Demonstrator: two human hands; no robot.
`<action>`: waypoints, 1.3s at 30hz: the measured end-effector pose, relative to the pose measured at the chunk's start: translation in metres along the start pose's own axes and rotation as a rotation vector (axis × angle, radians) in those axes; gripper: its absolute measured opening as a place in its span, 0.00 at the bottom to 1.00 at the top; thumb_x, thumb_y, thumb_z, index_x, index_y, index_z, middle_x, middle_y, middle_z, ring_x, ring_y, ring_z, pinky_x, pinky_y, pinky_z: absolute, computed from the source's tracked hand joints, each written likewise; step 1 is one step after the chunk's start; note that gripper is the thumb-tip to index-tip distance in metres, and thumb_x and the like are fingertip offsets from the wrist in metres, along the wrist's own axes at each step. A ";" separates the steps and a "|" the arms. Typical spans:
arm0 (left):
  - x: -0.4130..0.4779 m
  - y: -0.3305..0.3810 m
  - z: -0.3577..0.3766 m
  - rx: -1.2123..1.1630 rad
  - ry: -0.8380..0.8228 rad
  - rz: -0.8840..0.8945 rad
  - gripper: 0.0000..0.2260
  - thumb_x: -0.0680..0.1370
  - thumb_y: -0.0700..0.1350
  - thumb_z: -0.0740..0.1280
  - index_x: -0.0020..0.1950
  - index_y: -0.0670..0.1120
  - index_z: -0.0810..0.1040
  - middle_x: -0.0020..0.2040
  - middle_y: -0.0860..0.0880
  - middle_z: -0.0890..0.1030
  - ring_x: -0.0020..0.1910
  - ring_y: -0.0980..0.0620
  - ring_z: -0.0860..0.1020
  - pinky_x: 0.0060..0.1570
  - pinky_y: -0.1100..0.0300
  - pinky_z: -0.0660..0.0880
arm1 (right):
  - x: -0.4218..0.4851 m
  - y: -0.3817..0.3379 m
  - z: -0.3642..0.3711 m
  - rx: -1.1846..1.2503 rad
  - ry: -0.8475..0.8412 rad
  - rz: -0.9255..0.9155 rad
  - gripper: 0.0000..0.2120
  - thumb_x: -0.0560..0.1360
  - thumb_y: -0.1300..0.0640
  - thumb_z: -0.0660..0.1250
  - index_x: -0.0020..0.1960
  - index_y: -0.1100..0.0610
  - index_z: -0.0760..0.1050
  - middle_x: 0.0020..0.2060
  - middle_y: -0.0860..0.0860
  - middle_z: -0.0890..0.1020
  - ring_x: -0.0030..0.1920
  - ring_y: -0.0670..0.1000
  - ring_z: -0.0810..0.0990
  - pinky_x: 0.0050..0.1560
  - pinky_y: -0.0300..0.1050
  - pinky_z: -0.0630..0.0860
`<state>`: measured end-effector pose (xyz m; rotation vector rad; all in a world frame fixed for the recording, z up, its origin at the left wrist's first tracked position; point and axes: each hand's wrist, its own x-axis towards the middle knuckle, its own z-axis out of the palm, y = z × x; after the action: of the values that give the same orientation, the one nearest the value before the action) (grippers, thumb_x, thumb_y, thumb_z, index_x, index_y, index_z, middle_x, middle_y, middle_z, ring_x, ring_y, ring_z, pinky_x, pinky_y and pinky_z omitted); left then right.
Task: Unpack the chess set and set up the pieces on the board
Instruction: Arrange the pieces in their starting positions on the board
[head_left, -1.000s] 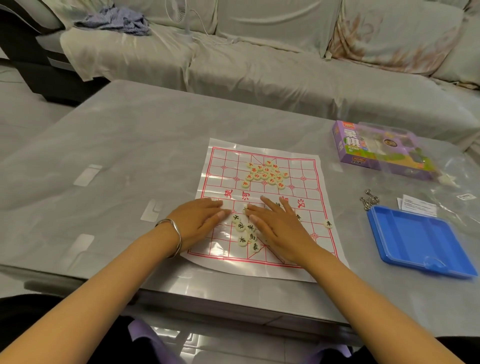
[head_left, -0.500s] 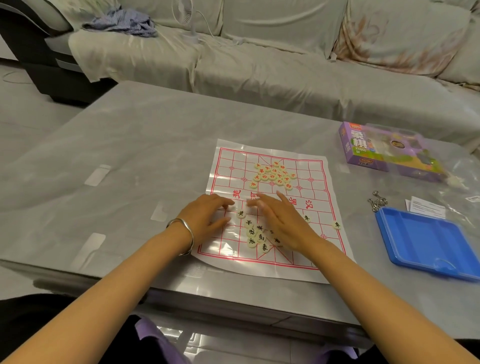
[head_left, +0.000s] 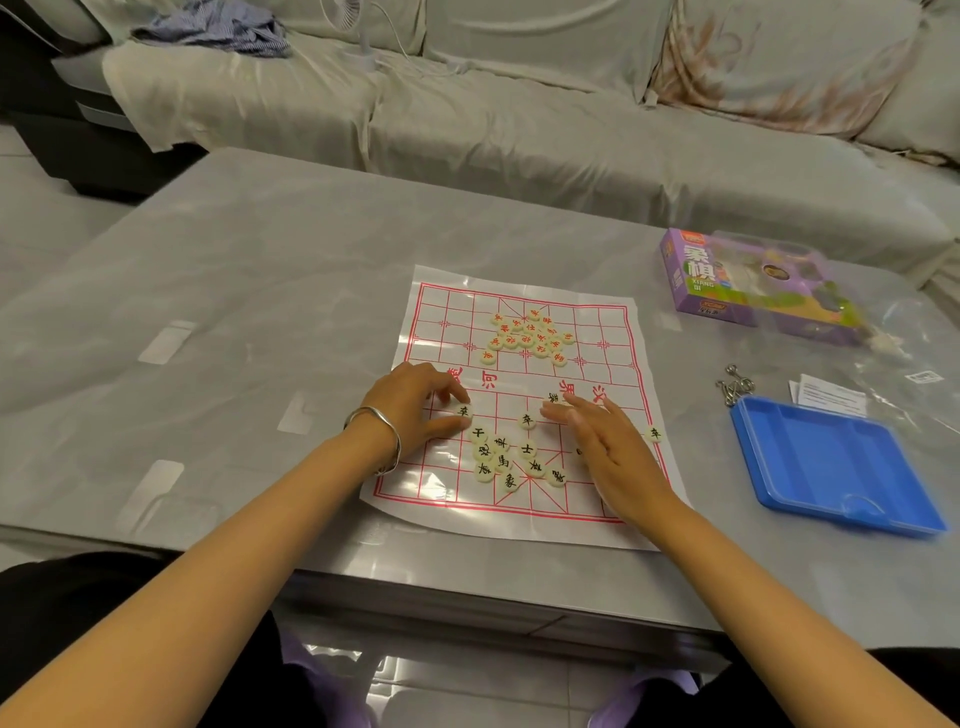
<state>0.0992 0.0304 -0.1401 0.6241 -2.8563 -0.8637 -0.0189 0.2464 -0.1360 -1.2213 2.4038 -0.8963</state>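
Note:
A white plastic xiangqi board (head_left: 613, 338) with red lines lies flat on the grey table. Several cream discs with red characters (head_left: 527, 336) are heaped on its far half. Several black-character discs (head_left: 506, 457) lie loose on the near half, one more (head_left: 654, 433) at the right edge. My left hand (head_left: 415, 410), with a silver bangle, rests on the board's left side, fingertips touching a black-character disc (head_left: 463, 410). My right hand (head_left: 608, 447) lies flat with fingers spread, fingertips by another disc (head_left: 554, 398). Neither hand lifts a piece.
A purple xiangqi box (head_left: 727, 280) lies at the far right with clear plastic wrapping (head_left: 893, 358) beside it. A blue tray lid (head_left: 831, 462) sits right of the board, with metal ring puzzles (head_left: 733, 387) and a paper slip (head_left: 831, 397) behind it. A sofa (head_left: 519, 114) runs beyond the table.
Both hands have slid apart over the board's near half, spreading the black-character discs. The left hand moved left with one disc at its fingertips.

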 end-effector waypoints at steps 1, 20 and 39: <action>0.000 0.001 0.000 -0.002 0.008 -0.002 0.14 0.71 0.55 0.71 0.54 0.54 0.78 0.47 0.55 0.76 0.48 0.54 0.72 0.51 0.58 0.73 | -0.001 0.003 0.000 -0.038 -0.031 -0.015 0.20 0.79 0.41 0.43 0.64 0.38 0.68 0.63 0.30 0.61 0.65 0.27 0.51 0.70 0.31 0.39; -0.004 0.002 -0.002 -0.049 -0.012 -0.016 0.14 0.71 0.51 0.71 0.56 0.51 0.79 0.53 0.50 0.79 0.51 0.51 0.76 0.56 0.54 0.75 | 0.004 0.003 0.007 -0.432 -0.130 -0.170 0.41 0.70 0.32 0.25 0.73 0.43 0.58 0.73 0.40 0.60 0.73 0.37 0.43 0.68 0.41 0.23; -0.043 0.021 0.011 0.253 -0.077 0.271 0.18 0.75 0.57 0.63 0.64 0.58 0.73 0.61 0.53 0.73 0.60 0.52 0.68 0.57 0.62 0.63 | -0.030 0.025 -0.007 -0.173 0.023 -0.120 0.25 0.73 0.31 0.48 0.63 0.39 0.70 0.69 0.38 0.65 0.73 0.41 0.54 0.75 0.46 0.41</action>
<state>0.1288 0.0697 -0.1368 0.2170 -3.0483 -0.5014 -0.0196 0.2845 -0.1470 -1.4377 2.4921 -0.7521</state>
